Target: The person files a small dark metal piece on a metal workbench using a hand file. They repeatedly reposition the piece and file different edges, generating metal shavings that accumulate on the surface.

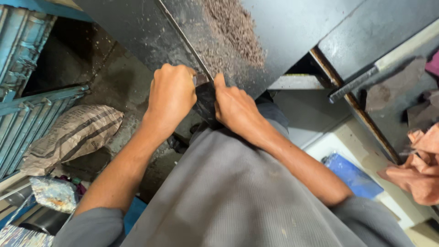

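Hands are both on one dark flat piece (206, 101), maybe leather or rubber, held at the edge of a dark work table (283, 32). Left hand (170, 96) is curled into a fist around a small tool with its tip against the piece, though the tool itself is mostly hidden, so can't say what kind. Right hand (235, 107) is pinching the piece from the other side, thumb pressed flat on top to steady it.

Progress-wise, my guess is it's well underway: there's a good pile of brownish shavings (233, 32) spread across the table just above the hands, so plenty of scraping looks done. How much of this piece is left I can't tell, the hands cover most of it.

Off to the right another person's hand (411, 176) is near some pinkish scraps (427, 139). A striped sack (73, 135) sits on the floor to the left.
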